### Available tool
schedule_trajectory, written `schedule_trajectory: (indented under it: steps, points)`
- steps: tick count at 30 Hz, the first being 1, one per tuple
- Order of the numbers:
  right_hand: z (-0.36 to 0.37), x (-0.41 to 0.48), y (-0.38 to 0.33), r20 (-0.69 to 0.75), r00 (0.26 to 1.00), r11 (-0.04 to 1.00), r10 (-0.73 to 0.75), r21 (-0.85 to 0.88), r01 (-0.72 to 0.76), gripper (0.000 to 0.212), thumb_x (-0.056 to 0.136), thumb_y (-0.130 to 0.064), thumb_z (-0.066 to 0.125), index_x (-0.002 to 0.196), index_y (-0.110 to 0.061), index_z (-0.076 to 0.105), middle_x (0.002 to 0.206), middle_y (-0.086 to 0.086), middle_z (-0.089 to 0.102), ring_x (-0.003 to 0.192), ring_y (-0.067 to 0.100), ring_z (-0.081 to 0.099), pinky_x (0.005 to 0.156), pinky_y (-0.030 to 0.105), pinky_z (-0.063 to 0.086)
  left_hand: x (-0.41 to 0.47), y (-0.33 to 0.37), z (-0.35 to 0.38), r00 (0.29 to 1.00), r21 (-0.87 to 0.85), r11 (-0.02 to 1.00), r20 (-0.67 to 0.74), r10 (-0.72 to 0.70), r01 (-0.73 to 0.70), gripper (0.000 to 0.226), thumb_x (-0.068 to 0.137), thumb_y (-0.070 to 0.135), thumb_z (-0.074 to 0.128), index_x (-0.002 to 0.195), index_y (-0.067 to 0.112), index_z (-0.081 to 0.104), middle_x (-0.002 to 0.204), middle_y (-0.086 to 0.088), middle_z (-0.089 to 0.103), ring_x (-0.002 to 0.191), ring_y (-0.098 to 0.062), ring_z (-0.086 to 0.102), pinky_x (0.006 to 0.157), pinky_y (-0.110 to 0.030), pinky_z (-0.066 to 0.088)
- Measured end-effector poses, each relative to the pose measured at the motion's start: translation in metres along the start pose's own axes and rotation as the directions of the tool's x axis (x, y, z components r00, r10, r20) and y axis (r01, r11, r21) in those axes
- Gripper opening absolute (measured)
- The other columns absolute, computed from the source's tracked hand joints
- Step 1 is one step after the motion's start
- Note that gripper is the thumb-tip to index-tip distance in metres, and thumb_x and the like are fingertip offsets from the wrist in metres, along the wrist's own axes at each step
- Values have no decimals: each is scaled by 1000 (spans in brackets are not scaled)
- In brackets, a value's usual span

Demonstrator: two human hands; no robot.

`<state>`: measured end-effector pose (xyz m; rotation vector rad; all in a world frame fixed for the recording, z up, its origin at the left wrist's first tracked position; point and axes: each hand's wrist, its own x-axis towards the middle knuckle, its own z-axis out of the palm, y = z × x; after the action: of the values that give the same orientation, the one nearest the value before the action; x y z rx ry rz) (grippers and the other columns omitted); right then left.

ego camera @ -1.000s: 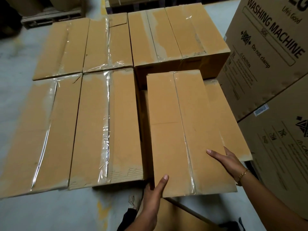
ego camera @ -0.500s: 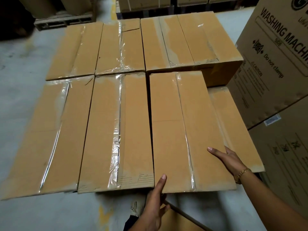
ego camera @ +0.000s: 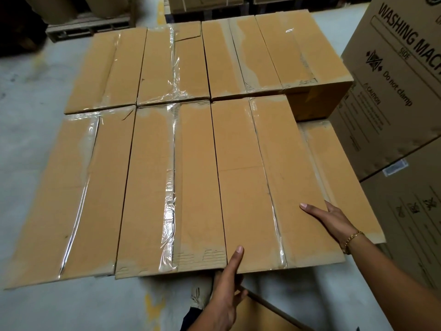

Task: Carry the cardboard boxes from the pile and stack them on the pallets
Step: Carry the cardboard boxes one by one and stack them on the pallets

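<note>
The cardboard box (ego camera: pixel 269 182) lay in the near row of the stack. Its long side was tight against the taped neighbour (ego camera: pixel 171 187) and its far end met a back-row box (ego camera: pixel 250 53). The left hand (ego camera: pixel 226 295) gripped the near edge, thumb flat on top, fingers tucked below and only partly visible. The right hand (ego camera: pixel 331 218) clasped the right edge, thumb on top, fingers hidden down the side. A lower box (ego camera: pixel 341 177) showed just beyond. What the stack stood on was hidden, and the washing-machine carton (ego camera: pixel 391 91) was cut off at the right.
</note>
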<state>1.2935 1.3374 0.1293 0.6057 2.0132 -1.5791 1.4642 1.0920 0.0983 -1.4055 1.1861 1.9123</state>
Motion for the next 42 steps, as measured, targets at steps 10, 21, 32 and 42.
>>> schedule_trajectory:
  steps: [10,21,32,42]
  points:
    - [9,-28,-20,-63,997,999,-38,-32,36,65,93,-34,71,147,-6,47,119,3,53,102,16,46,91,29,36,0,7,4,1000,3,1000,-14,19,-19,130,30,80,88,142,26,51,140,-6,54,129,-30,50,99,-43,49]
    - [5,-9,-8,-81,993,990,-84,-117,74,78,88,-46,74,150,-8,44,147,9,51,124,23,50,98,30,34,5,6,9,999,-26,999,-24,40,-41,131,32,82,86,145,27,49,136,-4,57,124,-30,53,93,-42,50]
    - [1,-18,10,-131,990,983,-43,-182,19,97,81,-69,66,155,-13,36,160,8,39,145,29,38,113,40,33,-3,2,-14,998,215,977,58,-30,17,130,32,84,84,143,26,49,133,-7,58,120,-28,54,89,-44,50]
    - [-17,-109,89,-425,896,972,129,234,-29,100,61,-92,62,139,-28,55,139,-3,57,123,19,56,106,49,47,9,-18,-22,954,852,489,278,-113,-190,109,36,77,85,126,19,62,129,-4,65,112,-20,63,95,-34,53]
